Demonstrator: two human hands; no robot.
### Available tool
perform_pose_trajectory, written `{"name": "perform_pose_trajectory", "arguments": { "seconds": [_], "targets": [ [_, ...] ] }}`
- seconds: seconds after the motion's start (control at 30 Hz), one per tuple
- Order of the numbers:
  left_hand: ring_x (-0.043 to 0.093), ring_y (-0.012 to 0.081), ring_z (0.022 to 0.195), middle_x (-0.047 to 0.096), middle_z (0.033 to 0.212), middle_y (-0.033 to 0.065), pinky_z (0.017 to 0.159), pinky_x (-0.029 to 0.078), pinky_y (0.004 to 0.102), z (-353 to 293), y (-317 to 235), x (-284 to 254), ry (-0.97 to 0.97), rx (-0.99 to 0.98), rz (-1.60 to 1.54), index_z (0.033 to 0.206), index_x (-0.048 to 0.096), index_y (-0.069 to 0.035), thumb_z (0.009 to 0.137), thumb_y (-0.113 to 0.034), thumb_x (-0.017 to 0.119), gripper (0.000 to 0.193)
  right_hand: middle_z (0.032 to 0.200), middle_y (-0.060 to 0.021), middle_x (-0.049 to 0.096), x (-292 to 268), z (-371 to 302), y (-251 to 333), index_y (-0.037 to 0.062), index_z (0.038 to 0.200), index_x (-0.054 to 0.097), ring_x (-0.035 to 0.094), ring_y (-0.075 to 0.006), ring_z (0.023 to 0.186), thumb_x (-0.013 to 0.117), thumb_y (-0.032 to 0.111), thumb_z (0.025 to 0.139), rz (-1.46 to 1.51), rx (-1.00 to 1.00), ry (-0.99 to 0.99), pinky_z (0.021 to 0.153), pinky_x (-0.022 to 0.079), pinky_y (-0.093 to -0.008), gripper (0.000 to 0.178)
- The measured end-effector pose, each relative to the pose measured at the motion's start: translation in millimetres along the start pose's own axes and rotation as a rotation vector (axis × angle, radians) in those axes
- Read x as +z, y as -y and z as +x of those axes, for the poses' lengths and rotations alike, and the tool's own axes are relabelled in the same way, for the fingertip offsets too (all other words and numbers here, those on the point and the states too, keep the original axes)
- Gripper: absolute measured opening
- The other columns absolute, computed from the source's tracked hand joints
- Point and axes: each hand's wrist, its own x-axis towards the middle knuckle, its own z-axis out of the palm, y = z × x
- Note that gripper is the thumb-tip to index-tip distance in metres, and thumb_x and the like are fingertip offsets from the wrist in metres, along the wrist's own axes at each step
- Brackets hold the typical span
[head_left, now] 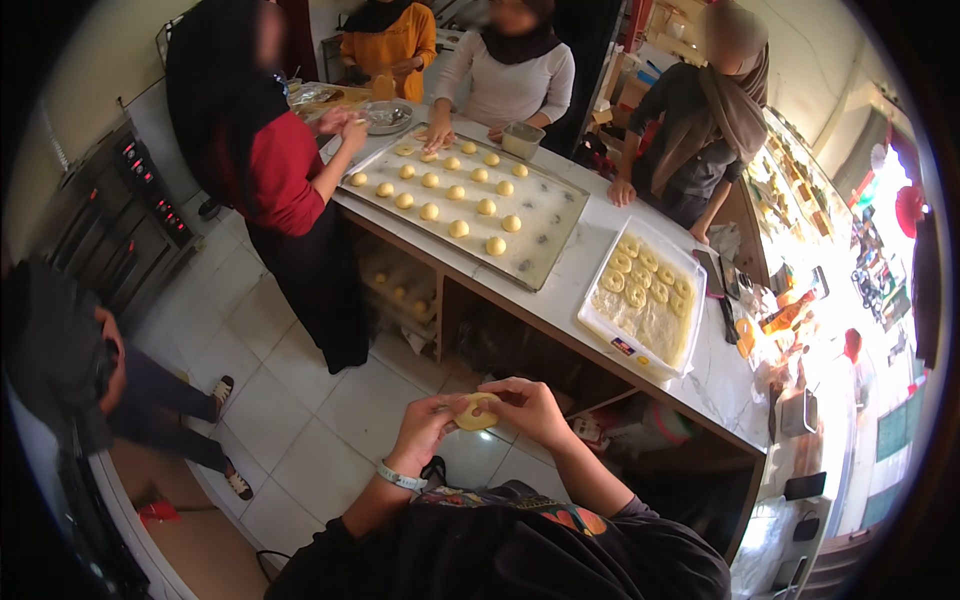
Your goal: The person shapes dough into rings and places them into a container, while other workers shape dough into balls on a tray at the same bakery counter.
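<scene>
In front of my body, over the floor, I hold a round, flattened piece of pale yellow dough [479, 412]. My left hand [432, 420] grips its left edge with bent fingers. From the other side, my right hand [522, 405] pinches it, thumb across its face. Whether a hole runs through the dough I cannot tell. Ahead on the counter, a large metal tray [552, 222] bears several rows of dough balls. To its right, a white plastic tub [652, 357] holds several ring-shaped dough pieces.
A long marble-look counter [597, 215] runs across ahead, with open shelves below. Several people stand around it; one touches dough on the tray. A steel bowl [387, 116] and a small square container [522, 140] sit at the back. An oven [140, 215] stands left, near another person.
</scene>
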Motion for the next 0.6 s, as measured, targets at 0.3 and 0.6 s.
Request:
{"name": "perform_pose_trajectory", "arguments": {
  "seconds": [0.3,0.6],
  "targets": [
    [0.063,0.0161,0.081,0.065,0.089,0.0099,0.071,0.051,0.0246,-14,40,54,0.034,0.062,0.023,0.099,0.063,0.005,0.080,-0.018,0.069,0.030,0.089,-0.0071,0.061,-47,-44,-10,0.0042,0.106,0.064,0.059,-0.0107,0.080,0.065,0.009,0.079,-0.054,-0.119,0.004,0.068,0.048,-0.0236,0.027],
    [0.063,0.0131,0.079,0.066,0.089,0.0080,0.067,0.050,0.0215,-13,114,146,0.102,-0.096,0.049,0.099,0.064,0.003,0.080,-0.015,0.069,0.026,0.084,-0.0064,0.063,-132,-130,-41,0.0051,0.107,0.065,0.058,-0.0085,0.075,0.065,0.012,0.079,0.067,-0.022,-0.118,0.067,0.047,-0.0233,0.028]
  ]
}}
